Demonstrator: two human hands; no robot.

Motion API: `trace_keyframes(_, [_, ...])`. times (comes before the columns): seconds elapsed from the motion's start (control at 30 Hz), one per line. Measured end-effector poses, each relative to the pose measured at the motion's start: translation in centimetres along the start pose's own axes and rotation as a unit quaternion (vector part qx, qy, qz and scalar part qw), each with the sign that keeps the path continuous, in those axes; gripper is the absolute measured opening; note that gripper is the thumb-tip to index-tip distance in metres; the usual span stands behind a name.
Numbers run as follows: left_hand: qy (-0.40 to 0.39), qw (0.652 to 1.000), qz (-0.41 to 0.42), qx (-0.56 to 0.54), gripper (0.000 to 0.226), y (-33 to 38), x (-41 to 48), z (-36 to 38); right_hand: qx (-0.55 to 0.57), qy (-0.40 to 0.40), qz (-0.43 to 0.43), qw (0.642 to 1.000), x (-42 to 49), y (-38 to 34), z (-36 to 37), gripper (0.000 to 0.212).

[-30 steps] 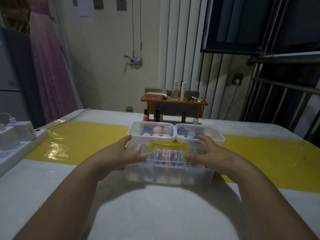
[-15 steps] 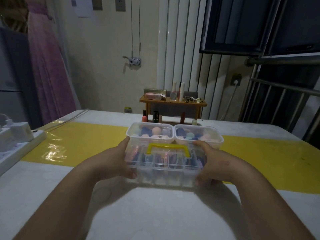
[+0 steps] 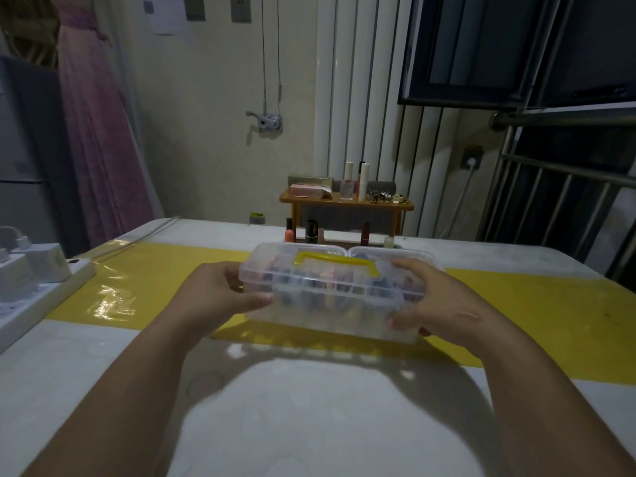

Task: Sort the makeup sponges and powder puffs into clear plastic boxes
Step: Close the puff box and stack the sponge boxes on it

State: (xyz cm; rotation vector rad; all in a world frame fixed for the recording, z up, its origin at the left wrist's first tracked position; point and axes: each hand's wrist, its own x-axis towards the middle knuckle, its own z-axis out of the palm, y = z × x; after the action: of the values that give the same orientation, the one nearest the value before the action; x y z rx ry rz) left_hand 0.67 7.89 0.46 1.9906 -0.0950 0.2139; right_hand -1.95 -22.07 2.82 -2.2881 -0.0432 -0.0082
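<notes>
- At the middle of the table (image 3: 309, 425), the left hand (image 3: 220, 297) grips the left end of the handled box (image 3: 327, 304), with the thumb on the near wall. The right hand (image 3: 437, 304) clasps the right end, fingers curled over the lid edge.
- A second ago this box sat on the table with both hands laid on its lid. Half a second ago it was just coming up. Now it is held clear of the surface, and its shadow falls on the table beneath.
- Its lid with the yellow handle (image 3: 335, 261) is on. Pink and blue pieces show through the walls, too blurred to tell sponges from puffs.
- Just behind, the two smaller clear boxes (image 3: 395, 253), plainly seen before, are mostly hidden by the raised box.
- Lidded and lifted, this box looks finished with. It is probably being moved aside, so the sorting seems far along.
- Farther out are a yellow strip (image 3: 533, 304) across the table, a power strip (image 3: 34, 297) at left and a wooden shelf (image 3: 344, 203) at the far edge.
</notes>
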Motion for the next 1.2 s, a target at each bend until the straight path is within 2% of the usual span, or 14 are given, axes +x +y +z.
trace_keyframes(0.1, [0.049, 0.997, 0.039, -0.035, 0.03, 0.1, 0.0, 0.7, 0.057, 0.064, -0.038, 0.996, 0.3, 0.2, -0.1, 0.092])
trace_keyframes(0.2, [0.139, 0.987, 0.068, -0.045, 0.024, 0.2, 0.2, 2.0, 0.134, 0.145, -0.064, 0.978, 0.8, 0.3, 0.4, 0.079])
trace_keyframes(0.3, [0.194, 0.978, 0.077, 0.002, 0.013, 0.1, 0.5, 3.8, 0.105, 0.225, -0.083, 0.965, 1.0, 0.5, 1.2, 0.07])
trace_keyframes(0.4, [0.212, 0.973, 0.087, 0.021, 0.014, -0.2, 1.0, 4.9, 0.101, 0.261, -0.095, 0.955, 1.3, 0.7, 1.9, 0.068])
trace_keyframes(0.5, [0.185, 0.976, 0.108, -0.029, 0.036, 0.1, 0.8, 5.2, 0.077, 0.289, -0.092, 0.95, 1.7, 1.1, 2.1, 0.067])
trace_keyframes(0.6, [0.112, 0.983, 0.126, -0.072, 0.05, 0.4, 0.3, 5.8, 0.065, 0.302, -0.076, 0.948, 2.2, 1.6, 2.3, 0.067])
trace_keyframes(0.77, [0.028, 0.992, 0.111, -0.056, 0.068, -0.6, 0.9, 6.7, 0.035, 0.284, -0.046, 0.957, 2.9, 2.4, 2.5, 0.07])
trace_keyframes(0.87, [0.022, 0.994, 0.106, 0.002, 0.082, -1.0, 1.0, 6.9, 0.029, 0.274, -0.055, 0.96, 2.8, 2.4, 2.6, 0.077])
trace_keyframes(0.93, [0.047, 0.991, 0.122, 0.042, 0.077, -1.0, 0.7, 7.0, 0.012, 0.321, -0.055, 0.946, 2.7, 2.5, 2.7, 0.069])
trace_keyframes(1.0, [0.076, 0.982, 0.145, 0.092, 0.057, -1.1, 0.6, 7.0, -0.027, 0.368, -0.034, 0.929, 2.4, 2.4, 2.7, 0.046])
trace_keyframes(1.07, [0.088, 0.971, 0.145, 0.168, 0.042, -1.2, 0.6, 6.9, -0.063, 0.363, -0.012, 0.93, 2.3, 2.3, 2.8, 0.028])
trace_keyframes(1.13, [0.091, 0.961, 0.148, 0.214, 0.041, -1.3, 0.8, 6.8, -0.078, 0.333, -0.007, 0.94, 2.4, 2.3, 3.0, 0.025])
trace_keyframes(1.2, [0.086, 0.959, 0.147, 0.228, 0.046, -1.3, 0.8, 6.9, -0.078, 0.311, -0.003, 0.947, 2.5, 2.3, 3.3, 0.035])
